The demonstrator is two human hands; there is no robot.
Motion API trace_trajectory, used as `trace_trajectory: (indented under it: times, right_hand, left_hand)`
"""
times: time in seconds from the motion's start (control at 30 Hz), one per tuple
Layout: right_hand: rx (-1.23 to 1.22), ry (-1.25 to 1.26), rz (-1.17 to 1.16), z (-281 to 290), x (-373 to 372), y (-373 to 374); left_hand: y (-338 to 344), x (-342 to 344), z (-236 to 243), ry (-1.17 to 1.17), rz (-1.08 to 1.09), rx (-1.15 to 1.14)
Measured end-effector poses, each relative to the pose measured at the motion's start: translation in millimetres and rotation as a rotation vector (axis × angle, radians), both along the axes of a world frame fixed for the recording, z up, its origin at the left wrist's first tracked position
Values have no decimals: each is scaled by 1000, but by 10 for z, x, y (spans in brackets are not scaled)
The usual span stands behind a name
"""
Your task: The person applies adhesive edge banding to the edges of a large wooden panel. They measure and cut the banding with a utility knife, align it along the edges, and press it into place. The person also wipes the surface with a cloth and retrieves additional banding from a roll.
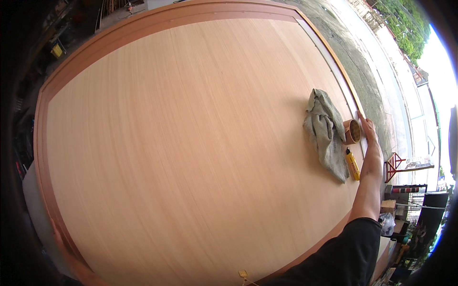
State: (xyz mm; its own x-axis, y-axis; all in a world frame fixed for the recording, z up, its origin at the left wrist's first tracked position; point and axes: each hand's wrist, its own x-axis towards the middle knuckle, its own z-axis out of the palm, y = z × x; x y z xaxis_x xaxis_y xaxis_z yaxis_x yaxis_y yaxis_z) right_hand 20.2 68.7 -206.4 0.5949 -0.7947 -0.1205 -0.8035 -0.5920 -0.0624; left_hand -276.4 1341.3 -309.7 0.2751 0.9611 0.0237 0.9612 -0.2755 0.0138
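A large framed wooden panel [191,143] with pale grain and a reddish-brown border fills the middle of the view. My right hand [369,129] is closed around its right edge. At the lower left, my left hand [58,234] grips the opposite edge, its fingers partly hidden in shadow. A crumpled grey-green cloth [325,131] lies on the panel near my right hand. Between the cloth and that hand, a brown roll of tape [352,132] stands on its side. Closer to me rests a yellow cutter-like tool [352,165] with a black tip.
A small yellow tag-like piece [243,274] with a cord shows at the bottom edge. Concrete ground [350,52] runs beyond the panel's right side. A red metal stand [394,167], a cardboard box [389,206] and a plastic bag [387,224] are at the right.
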Motion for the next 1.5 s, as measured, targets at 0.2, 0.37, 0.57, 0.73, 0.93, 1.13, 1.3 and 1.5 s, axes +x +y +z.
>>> trace_trajectory:
  times: [0.2, 0.37, 0.57, 0.73, 0.93, 1.13, 1.3, 1.5]
  right_hand:
    - [45, -15, 5, -56, 2, -100]
    - [26, -42, 16, -43, 33, -45]
    - [13, 0, 32, 9, 79, 5]
    - [-9, -7, 46, 4, 113, 27]
    - [38, 46, 55, 26, 156, 9]
    - [40, 23, 68, -30, 165, -24]
    - [34, 12, 85, -56, 224, -43]
    - [47, -20, 119, -109, 209, -75]
  left_hand:
    - [-5, 4, 83, 22, -13, 8]
    - [-30, -54, 57, -4, -25, 4]
    - [-40, -97, 13, 5, -35, -4]
    - [-12, -73, 39, -16, -55, 1]
    - [10, -97, 75, -31, -87, 8]
    - [-95, -110, 148, -16, -84, 13]
    - [-209, -140, 142, -16, -71, -3]
    - [-340, -130, 148, -27, -76, -3]
